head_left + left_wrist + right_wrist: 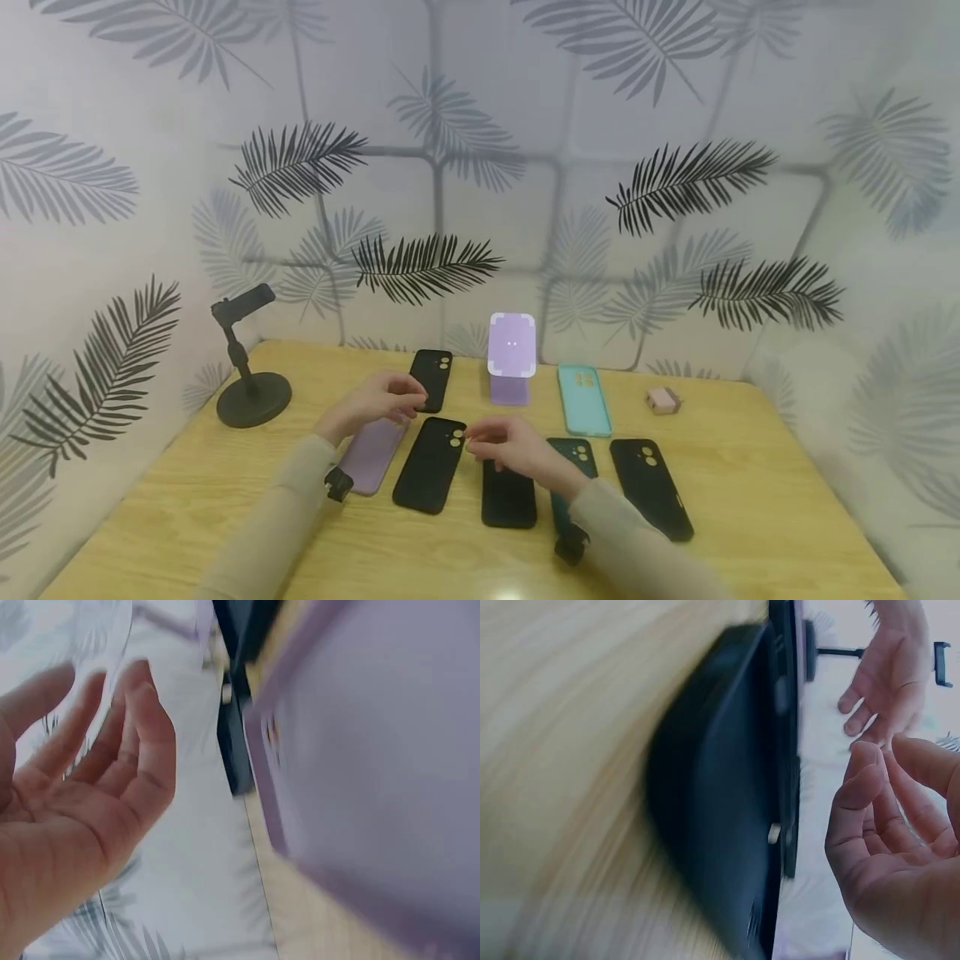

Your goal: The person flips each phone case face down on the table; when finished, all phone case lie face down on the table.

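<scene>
Head view: both hands hover over the middle of the wooden table [750,492], among phone cases laid out in rows. Left hand [378,398] hangs above the lilac case [371,454], near the table's left half, fingers loosely curled, holding nothing. Right hand [506,446] sits just right of the black case [431,462], fingertips close to its camera-hole end, also empty as far as I can tell. Another black case [508,496] lies partly under the right wrist. Toward the back edge: a small black case [432,379], a purple stand [512,358], a teal case [583,400]. Black phone holder [251,367] at the back left corner.

Left wrist view: blurred. Palm [67,817] relaxed, fingers slack, gripping nothing; the lilac case [375,750] fills the right side, apart from the hand.

Right wrist view: blurred too. Right palm [900,855] loose and empty, beside the black case [720,817]; the other hand [889,667] shows beyond.

Judgement: to lift the black case cleanly, take it by the long edges near the camera end, thumb against fingers, since it lies flat and is thin; keep clear of its neighbours.
</scene>
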Motion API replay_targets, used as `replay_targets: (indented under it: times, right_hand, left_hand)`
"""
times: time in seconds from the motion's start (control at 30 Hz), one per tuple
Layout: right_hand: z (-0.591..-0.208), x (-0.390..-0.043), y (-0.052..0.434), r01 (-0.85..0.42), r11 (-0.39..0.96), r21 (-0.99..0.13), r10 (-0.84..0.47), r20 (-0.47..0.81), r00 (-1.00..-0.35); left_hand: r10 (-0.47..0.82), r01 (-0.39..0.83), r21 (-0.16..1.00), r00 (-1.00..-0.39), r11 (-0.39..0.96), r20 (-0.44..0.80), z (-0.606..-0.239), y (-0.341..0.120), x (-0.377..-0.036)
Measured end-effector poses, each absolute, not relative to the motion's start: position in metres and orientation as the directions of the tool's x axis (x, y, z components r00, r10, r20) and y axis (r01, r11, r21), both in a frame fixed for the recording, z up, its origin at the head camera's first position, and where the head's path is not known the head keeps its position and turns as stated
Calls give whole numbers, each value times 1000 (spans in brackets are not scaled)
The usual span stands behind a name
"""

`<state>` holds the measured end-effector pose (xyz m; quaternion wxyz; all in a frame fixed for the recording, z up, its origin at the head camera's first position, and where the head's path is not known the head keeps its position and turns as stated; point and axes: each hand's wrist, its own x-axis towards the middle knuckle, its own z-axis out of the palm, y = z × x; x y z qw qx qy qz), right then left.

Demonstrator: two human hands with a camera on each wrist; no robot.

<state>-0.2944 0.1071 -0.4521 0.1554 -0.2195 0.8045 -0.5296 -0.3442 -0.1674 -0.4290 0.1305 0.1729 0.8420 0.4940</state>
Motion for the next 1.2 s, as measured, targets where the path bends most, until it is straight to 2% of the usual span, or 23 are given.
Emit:
replay_targets:
  times: [0.23,0.37,0.47,0.67,0.97,1.07,1.2]
  right_hand:
    - [-448,-293,66,-220,363,-906,-654,-80,-752]
    - [-449,-291,44,-296,368,-881,-738,-84,-670]
    - [-451,-292,30,-359,381,-852,-770,-77,-633]
    - [-455,-300,7,-502,468,-727,-773,-63,-631]
    - [-457,-304,-7,-603,532,-595,-792,-96,-604]
    - [-457,-305,-10,-634,554,-540,-787,-92,-610]
    - [-457,-306,-12,-639,566,-521,-782,-94,-616]
  left_hand:
    - [395,181,834,-917,522,-48,-436,-204,-360]
    - [359,139,829,-930,542,-79,-443,-220,-366]
    - [345,110,830,-933,547,-104,-447,-228,-370]
    - [355,106,812,-926,575,-131,-452,-235,-377]
    - [363,117,754,-916,646,-170,-457,-239,-385]
    - [373,133,742,-912,658,-168,-457,-240,-385]
    - [360,123,737,-917,664,-171,-458,-243,-384]
